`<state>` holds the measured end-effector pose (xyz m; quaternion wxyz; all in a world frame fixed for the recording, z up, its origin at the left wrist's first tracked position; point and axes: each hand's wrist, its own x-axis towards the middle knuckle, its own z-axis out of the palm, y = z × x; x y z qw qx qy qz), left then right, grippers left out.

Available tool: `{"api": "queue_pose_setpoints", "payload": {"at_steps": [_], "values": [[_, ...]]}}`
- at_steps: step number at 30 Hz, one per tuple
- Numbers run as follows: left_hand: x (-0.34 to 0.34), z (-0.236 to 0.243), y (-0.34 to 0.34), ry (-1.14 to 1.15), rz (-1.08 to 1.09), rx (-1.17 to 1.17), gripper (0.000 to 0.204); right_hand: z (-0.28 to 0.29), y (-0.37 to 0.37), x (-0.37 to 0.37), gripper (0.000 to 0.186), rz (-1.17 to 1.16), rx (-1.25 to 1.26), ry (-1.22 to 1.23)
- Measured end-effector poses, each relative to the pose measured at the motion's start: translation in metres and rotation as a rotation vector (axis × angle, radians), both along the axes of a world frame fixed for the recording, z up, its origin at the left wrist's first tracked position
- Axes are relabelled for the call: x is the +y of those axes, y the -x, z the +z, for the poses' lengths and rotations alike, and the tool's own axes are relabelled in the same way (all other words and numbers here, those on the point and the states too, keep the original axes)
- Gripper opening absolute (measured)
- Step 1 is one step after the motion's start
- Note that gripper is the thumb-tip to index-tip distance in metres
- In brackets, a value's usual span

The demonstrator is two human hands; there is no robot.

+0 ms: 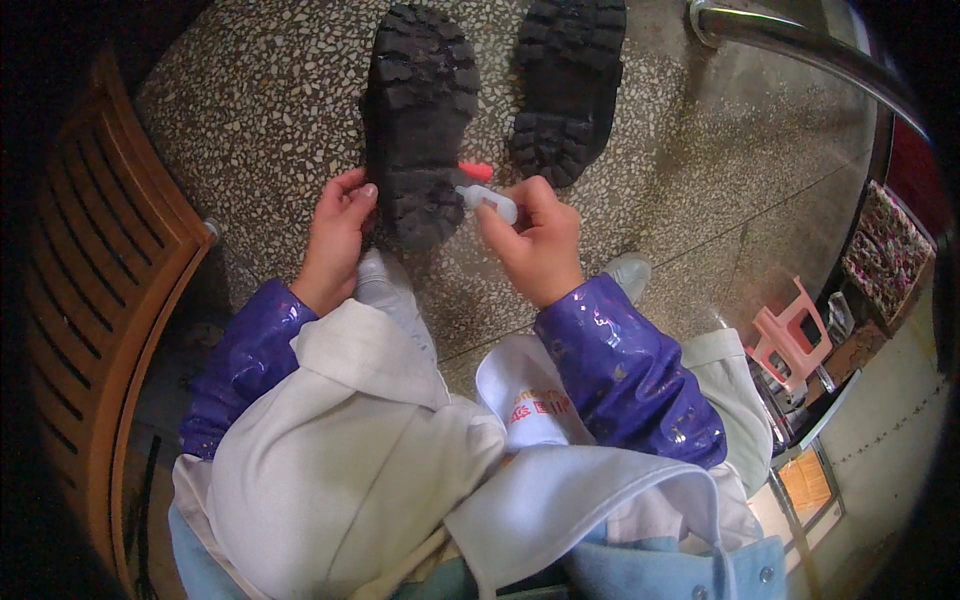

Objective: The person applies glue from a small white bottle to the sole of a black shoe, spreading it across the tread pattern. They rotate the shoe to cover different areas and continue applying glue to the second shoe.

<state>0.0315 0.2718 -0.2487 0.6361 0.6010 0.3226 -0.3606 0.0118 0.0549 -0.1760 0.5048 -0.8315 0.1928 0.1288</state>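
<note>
My left hand (340, 222) grips the left edge of a black shoe (418, 100), its treaded sole facing up; the fingertips are partly hidden. My right hand (532, 235) is closed around a small white squeeze bottle (492, 203), whose nozzle points left at the sole's lower right edge; I cannot tell whether they touch. A small red piece (475, 170) shows just above the bottle, beside that shoe. A second black shoe (565, 90) with its sole up lies to the right on the speckled floor (240, 120).
A slatted wooden chair (100, 280) stands at my left. A curved metal rail (800, 50) crosses the upper right. At the right are a pink plastic stool (785, 325) and a patterned cushion or mat (880, 250). My legs and white apron (360, 470) fill the lower view.
</note>
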Motion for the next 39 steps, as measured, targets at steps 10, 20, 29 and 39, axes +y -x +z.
{"api": "queue_pose_setpoints", "payload": {"at_steps": [10,20,29,39], "values": [[0.001,0.012,0.011,-0.122,-0.18,-0.397,0.036,0.001,-0.002,0.004,0.022,-0.053,0.021,-0.027],[-0.008,0.026,0.0,-0.083,-0.187,-0.217,0.043,-0.006,0.002,0.006,0.021,-0.114,0.022,-0.109],[-0.003,0.041,-0.015,0.11,-0.098,-0.127,0.039,0.013,-0.005,-0.029,0.019,-0.203,0.098,-0.351],[-0.005,0.111,-0.067,0.378,-0.237,-0.072,0.038,0.069,-0.051,-0.049,0.023,-0.326,-0.213,-0.615]]}}
